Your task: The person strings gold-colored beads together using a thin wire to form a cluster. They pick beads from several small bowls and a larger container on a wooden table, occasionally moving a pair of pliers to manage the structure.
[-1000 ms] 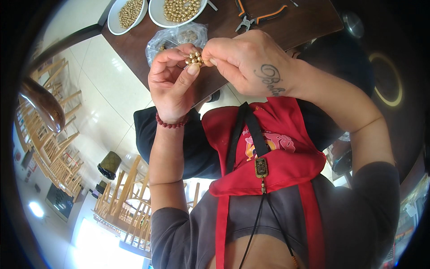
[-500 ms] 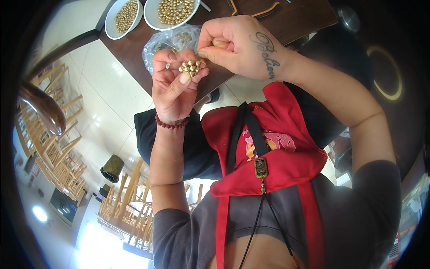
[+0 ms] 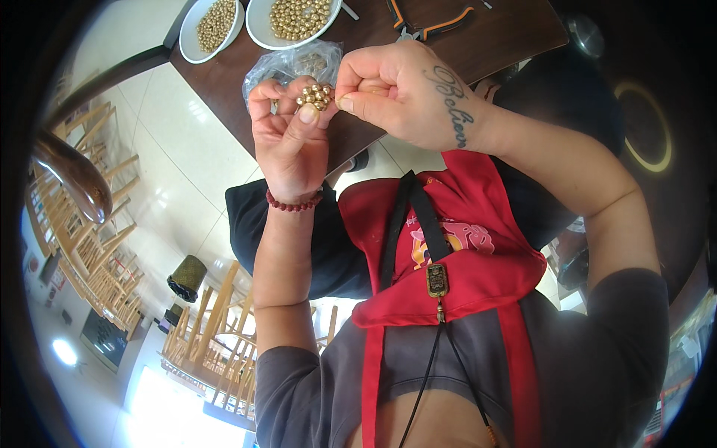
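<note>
A small cluster of gold beads (image 3: 314, 96) is pinched between the thumb and fingers of my left hand (image 3: 293, 145), which has its palm turned up. Close beside it on the right, my right hand (image 3: 407, 93) is closed, thumb tip pressed to the index finger. Whatever sits in that pinch is too fine to make out. Behind my left hand a clear plastic bag (image 3: 287, 66) lies on the dark table (image 3: 515, 33). Two white bowls stand past it: one with smaller gold beads (image 3: 216, 26), the other with larger gold beads (image 3: 299, 16).
Pliers with black and orange handles (image 3: 444, 26) lie on the table beyond my right hand. A short pale stick (image 3: 349, 10) is next to the larger-bead bowl. Wooden stools or chairs (image 3: 205, 343) are stacked at the left, with a dark basket-like bin (image 3: 187, 278) nearby.
My right hand has turned and lowered slightly, its pinch staying near the bead cluster. The cluster has tilted a little in my left fingers. More of the pliers shows now.
</note>
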Available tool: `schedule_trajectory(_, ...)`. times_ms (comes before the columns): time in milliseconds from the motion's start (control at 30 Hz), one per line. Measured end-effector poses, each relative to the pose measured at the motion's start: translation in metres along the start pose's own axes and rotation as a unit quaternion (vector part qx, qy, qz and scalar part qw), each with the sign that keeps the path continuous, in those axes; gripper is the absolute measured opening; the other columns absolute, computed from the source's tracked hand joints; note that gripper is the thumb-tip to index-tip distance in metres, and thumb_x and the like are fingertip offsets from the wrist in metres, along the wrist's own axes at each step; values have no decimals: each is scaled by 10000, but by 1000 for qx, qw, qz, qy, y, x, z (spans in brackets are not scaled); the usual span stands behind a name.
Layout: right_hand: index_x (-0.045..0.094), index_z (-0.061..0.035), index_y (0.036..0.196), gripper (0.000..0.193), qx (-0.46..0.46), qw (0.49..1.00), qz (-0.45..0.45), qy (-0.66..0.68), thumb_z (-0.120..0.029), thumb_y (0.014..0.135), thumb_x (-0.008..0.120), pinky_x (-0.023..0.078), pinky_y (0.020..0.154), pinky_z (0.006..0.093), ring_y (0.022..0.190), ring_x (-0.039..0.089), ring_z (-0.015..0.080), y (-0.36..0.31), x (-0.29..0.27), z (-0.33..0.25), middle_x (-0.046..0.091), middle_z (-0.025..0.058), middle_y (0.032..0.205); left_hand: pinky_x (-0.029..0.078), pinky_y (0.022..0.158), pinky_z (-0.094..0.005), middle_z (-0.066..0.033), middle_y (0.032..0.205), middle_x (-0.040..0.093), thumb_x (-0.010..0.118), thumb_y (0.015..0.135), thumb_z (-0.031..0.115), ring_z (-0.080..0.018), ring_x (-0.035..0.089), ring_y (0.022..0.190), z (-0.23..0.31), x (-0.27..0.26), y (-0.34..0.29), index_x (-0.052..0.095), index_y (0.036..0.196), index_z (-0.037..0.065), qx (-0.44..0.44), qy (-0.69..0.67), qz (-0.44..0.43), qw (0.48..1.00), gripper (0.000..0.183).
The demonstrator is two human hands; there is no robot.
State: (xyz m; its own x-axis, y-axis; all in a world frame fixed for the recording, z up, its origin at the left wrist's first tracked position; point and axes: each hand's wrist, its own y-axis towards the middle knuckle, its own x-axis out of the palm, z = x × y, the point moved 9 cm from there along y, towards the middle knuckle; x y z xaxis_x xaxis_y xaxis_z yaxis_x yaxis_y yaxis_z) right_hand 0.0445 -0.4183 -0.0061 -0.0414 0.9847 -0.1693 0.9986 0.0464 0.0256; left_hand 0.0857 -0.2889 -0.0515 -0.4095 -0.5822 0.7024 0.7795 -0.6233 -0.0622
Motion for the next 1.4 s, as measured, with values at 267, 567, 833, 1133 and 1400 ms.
schedule_trajectory(267, 603, -10, 776, 109, 42, 996, -8, 83, -115, 802, 616, 398, 516, 268, 523, 483, 97, -2, -1, 8, 533, 55, 565, 498, 915, -348, -146, 1111, 580, 636, 801, -146, -205, 582, 1039, 16, 19, 0, 510, 1130, 10, 76, 241, -62, 966, 385)
schedule_trajectory(567, 607, -35, 831, 32, -66, 997, 15, -42, -57, 813, 621, 416, 503, 290, 524, 533, 194, -13, -2, -6, 549, 86, 598, 498, 901, -300, -169, 1151, 575, 653, 775, -144, -197, 576, 1076, 19, 33, 0, 629, 1067, -67, 68, 408, -90, 906, 303)
schedule_trajectory(833, 607, -53, 810, 65, -178, 976, 72, -104, -69, 790, 667, 483, 496, 345, 575, 626, 292, -25, 1, -18, 607, 116, 639, 501, 865, -284, -191, 1162, 594, 679, 753, -132, -218, 601, 1041, 23, 31, -4, 649, 1007, -56, 51, 444, -92, 890, 267)
schedule_trajectory(1133, 621, -3, 901, 169, -259, 949, 72, -166, 13, 746, 687, 470, 442, 311, 514, 614, 239, -31, 2, -31, 601, 91, 627, 477, 889, -329, -155, 1086, 616, 654, 829, -67, -204, 601, 978, 10, 25, -7, 577, 1130, -37, 34, 278, -66, 958, 312)
schedule_trajectory(1400, 584, -67, 813, 111, -209, 962, 74, -162, -19, 731, 641, 463, 441, 340, 494, 599, 261, -26, 1, -26, 552, 86, 542, 492, 867, -345, -167, 1121, 622, 638, 873, 24, -242, 619, 965, -3, -1, -7, 573, 1116, -9, -42, 53, 46, 997, 254)
